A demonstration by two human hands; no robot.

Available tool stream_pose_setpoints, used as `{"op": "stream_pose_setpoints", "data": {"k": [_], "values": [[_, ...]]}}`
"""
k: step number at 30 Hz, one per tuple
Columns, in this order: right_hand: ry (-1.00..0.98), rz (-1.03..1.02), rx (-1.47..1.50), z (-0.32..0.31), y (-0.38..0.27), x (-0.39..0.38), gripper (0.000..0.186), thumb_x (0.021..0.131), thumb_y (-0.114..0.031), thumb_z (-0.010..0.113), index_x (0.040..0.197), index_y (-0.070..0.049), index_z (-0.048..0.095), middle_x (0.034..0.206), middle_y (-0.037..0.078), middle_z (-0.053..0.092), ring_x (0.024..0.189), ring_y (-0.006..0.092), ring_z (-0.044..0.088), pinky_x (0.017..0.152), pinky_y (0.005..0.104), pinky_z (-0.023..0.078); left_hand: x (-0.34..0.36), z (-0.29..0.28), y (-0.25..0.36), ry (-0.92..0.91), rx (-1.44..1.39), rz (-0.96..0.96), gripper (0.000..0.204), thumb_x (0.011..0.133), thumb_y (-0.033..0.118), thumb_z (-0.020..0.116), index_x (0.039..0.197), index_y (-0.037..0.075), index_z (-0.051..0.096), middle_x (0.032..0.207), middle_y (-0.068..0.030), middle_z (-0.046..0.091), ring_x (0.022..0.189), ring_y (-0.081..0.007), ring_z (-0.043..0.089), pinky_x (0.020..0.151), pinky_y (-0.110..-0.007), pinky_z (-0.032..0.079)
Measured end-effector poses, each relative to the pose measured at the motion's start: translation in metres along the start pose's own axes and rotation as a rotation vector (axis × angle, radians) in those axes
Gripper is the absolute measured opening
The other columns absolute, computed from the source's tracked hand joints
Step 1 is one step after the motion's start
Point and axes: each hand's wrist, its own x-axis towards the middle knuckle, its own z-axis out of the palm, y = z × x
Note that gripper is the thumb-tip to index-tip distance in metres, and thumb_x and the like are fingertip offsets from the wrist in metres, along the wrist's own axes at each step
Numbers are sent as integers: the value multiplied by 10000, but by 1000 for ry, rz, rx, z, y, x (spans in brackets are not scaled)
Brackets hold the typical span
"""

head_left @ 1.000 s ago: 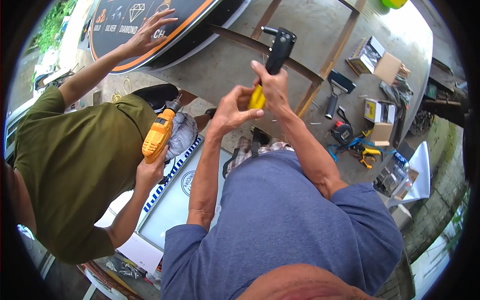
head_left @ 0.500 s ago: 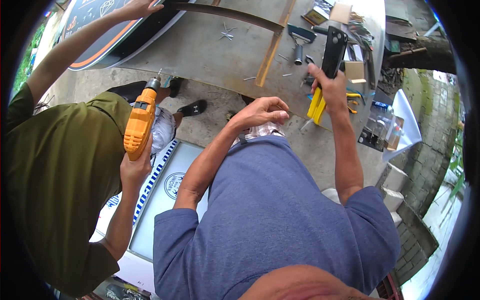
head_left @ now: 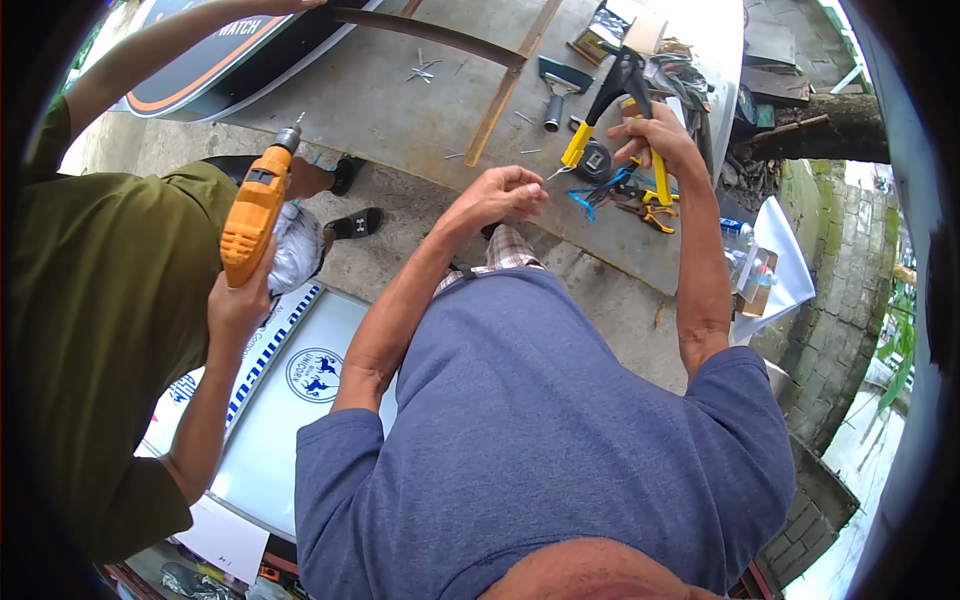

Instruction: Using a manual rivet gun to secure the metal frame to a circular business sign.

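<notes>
My right hand (head_left: 655, 140) grips a black-and-yellow hand riveter (head_left: 627, 72), its handles spread apart and a thin pale pin sticking out at the lower left end. Just left of that pin is my left hand (head_left: 505, 195), fingers loosely bent and apart, with nothing visible in them. Beneath the riveter, on the metal table (head_left: 400, 120), lie a black tape measure (head_left: 593, 160), several yellow-handled pliers (head_left: 655, 220) and blue straps (head_left: 585, 205). A scraper-like black tool (head_left: 553, 108) and scattered small rivets (head_left: 422, 72) lie farther left.
A co-worker (head_left: 120, 300) at left holds an orange drill (head_left: 252, 215) and reaches toward a round sign (head_left: 215, 60). Rusty flat bars (head_left: 485, 120) cross the table. Small boxes (head_left: 605, 35), bottles and white paper (head_left: 785, 265) sit rightward. White framed boards (head_left: 280, 440) lie lower left.
My left hand has released the riveter. My right hand has carried it rightward and its handles have spread. The view has shifted, and the co-worker's upper hand has moved along the sign.
</notes>
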Motion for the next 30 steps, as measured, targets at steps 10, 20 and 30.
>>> {"op": "stream_pose_setpoints", "data": {"k": [10, 20, 30], "values": [[-560, -55, 275, 23, 20, -7, 432, 886, -126, 671, 1251, 57, 532, 994, 194, 723, 508, 114, 625, 380, 201, 432, 53, 39, 38, 191, -208, 269, 457, 1034, 380, 558, 1289, 1, 543, 1173, -86, 648, 981, -154, 681, 857, -303, 560], [-249, -1019, -691, 156, -13, 179, 262, 904, -128, 593, 1066, 55, 687, 1062, 238, 694, 1022, 333, 671, 797, 426, 556, -35, 25, 23, 918, -19, 404, 288, 977, 310, 679, 1104, 57, 629, 830, 13, 655, 654, -24, 482, 575, -202, 398], [-117, -962, -1694, 228, -14, 234, 196, 819, -104, 651, 932, 1, 771, 972, 214, 716, 1029, 384, 676, 800, 441, 584, -75, 42, -8, 1248, 284, 280, 446, 908, 358, 753, 1115, -21, 644, 822, -60, 685, 754, -107, 601, 682, -280, 500]]}}
